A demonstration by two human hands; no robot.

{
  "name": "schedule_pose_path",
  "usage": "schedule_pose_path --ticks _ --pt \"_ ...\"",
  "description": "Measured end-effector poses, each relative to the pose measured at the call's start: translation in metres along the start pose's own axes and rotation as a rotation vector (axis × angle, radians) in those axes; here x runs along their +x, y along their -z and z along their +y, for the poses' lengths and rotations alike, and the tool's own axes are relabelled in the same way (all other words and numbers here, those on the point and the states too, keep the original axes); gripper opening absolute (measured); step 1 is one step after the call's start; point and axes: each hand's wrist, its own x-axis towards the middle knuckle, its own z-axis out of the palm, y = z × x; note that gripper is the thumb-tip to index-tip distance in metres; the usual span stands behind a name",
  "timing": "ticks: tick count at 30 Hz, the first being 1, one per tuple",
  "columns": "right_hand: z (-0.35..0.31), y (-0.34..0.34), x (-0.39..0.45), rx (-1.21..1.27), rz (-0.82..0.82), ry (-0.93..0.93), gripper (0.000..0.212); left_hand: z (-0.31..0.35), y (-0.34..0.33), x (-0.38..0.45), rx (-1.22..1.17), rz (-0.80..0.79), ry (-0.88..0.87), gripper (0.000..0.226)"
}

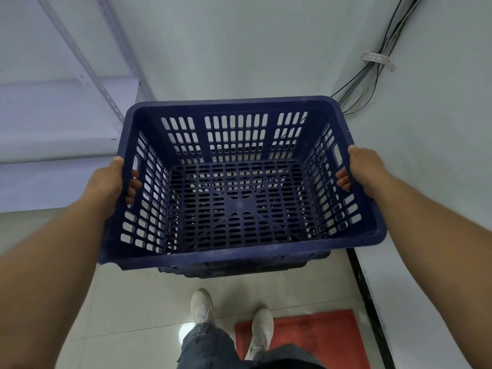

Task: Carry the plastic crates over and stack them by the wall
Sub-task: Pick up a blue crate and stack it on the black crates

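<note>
A dark blue slotted plastic crate [239, 182] fills the centre of the frame, held up in the air in front of a pale wall [239, 43]. The left hand [111, 185] sits on the crate's left side: thumb over the rim, fingers hooked through the handle slot and showing inside the basket, so that grip is closed on the crate wall. The right hand [364, 171] mirrors it at the right side, thumb on top of the rim, fingertips curling in through the right handle slot, pinching the wall the same way. The crate is empty, its perforated floor tilted slightly toward the camera. Just under its near edge a darker blue rim [239, 270] peeks out; whether that is a second crate below cannot be told. In the upper left runs white slotted shelving [66, 121]. In the upper right a bundle of cables [372, 70] comes down the wall, tied with a white band. At the bottom, two white sneakers [202, 307] stand on pale floor tiles [127, 302], the right-hand one on a red mat [314, 339].
</note>
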Motion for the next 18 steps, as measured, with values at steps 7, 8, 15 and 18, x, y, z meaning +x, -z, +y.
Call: schedule_pose_path --ticks 7,8,15,18 --pt "-0.0054 0.0008 0.0028 0.0 -0.009 -0.034 0.053 -0.0043 0.0017 -0.0052 0.002 0.019 -0.009 0.047" --pt "-0.0055 -0.0002 0.0025 -0.005 -0.011 -0.033 0.053 -0.0053 0.0021 -0.0065 -0.001 0.025 -0.008 0.046" --pt "-0.0004 -0.0024 -0.0008 -0.027 0.021 0.005 0.052 -0.0057 0.0047 -0.0059 -0.013 -0.005 -0.01 0.046" --pt "0.0018 -0.0059 -0.0034 -0.038 0.04 0.0 0.052 -0.0059 0.0072 -0.0017 -0.007 0.0 -0.026 0.047"
